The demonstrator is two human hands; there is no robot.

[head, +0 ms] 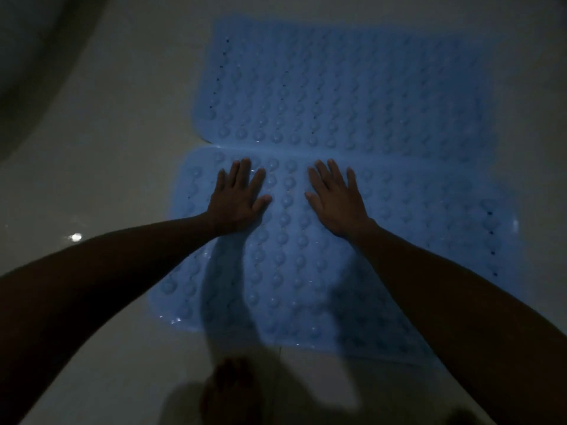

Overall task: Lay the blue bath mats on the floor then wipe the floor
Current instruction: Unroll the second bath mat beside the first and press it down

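Note:
Two blue bath mats with rows of round bumps lie flat on the pale tiled floor (107, 142), edge to edge. The far mat (352, 87) fills the upper middle of the view. The near mat (291, 265) lies in front of it. My left hand (239, 197) rests palm down on the near mat close to the seam, fingers spread. My right hand (337, 197) lies flat beside it, also with fingers spread. Neither hand holds anything.
The room is dim. A dark curved fixture (21, 56) stands at the upper left. A bright light spot (75, 237) reflects off the floor at the left. My foot (233, 391) shows at the bottom edge, just in front of the near mat.

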